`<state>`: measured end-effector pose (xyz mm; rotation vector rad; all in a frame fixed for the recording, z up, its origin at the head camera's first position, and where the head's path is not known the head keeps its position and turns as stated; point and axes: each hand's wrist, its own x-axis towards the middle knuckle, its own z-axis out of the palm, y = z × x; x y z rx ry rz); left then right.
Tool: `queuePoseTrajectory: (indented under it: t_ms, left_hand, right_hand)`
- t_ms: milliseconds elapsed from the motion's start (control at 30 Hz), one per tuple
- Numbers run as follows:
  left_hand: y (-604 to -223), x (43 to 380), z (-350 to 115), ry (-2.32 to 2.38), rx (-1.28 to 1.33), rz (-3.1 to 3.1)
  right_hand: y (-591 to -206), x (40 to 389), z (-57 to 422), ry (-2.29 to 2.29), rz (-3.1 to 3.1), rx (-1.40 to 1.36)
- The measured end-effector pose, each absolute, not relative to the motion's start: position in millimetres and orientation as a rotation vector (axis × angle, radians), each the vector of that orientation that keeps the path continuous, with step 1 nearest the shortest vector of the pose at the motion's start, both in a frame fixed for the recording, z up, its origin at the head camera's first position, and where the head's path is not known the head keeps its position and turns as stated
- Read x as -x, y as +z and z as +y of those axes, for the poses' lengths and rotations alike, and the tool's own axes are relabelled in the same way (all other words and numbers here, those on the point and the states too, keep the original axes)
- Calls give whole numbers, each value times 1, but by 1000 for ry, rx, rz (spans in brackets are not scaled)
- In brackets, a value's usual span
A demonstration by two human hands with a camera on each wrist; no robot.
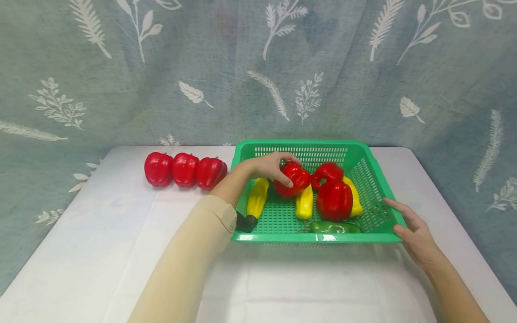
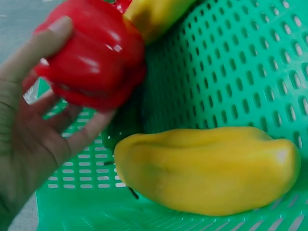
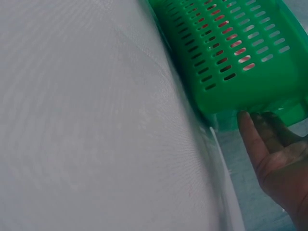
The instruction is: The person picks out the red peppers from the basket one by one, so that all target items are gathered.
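In the head view my left hand (image 1: 267, 166) reaches into a green plastic basket (image 1: 278, 238) and holds a red bell pepper (image 1: 298, 180), thumb on one side and fingers round the other. The left wrist view has this bell pepper (image 2: 98, 53) raised over the basket's slotted floor, above a long yellow pepper (image 2: 207, 168). At the basket's front right corner, my right hand (image 1: 420, 240) touches the rim with thumb and fingers spread. The right wrist view shows its fairly straight fingers against the outer wall.
Inside the basket lie more red peppers (image 1: 334, 200), yellow peppers (image 1: 257, 197), a green pepper (image 1: 335, 227) and a dark item (image 1: 247, 223) at the front left. Several red bell peppers (image 1: 185, 170) form a row on the white table (image 1: 101, 251), left of the basket. A patterned cloth (image 1: 226, 80) hangs behind.
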<state>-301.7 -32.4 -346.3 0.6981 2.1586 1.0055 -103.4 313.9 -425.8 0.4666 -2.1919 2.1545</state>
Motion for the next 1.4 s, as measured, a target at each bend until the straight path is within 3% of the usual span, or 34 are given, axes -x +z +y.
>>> queuePoseTrajectory:
  t_ms: [767, 1400]
  left_hand:
    - [-289, 297, -39, 1023, -870, 2164]
    - [-257, 272, -82, 1351, -856, 2202]
  right_hand:
    - [-422, 102, 312, 2123, -2237, -356]
    - [-422, 103, 312, 2126, -2230, -381]
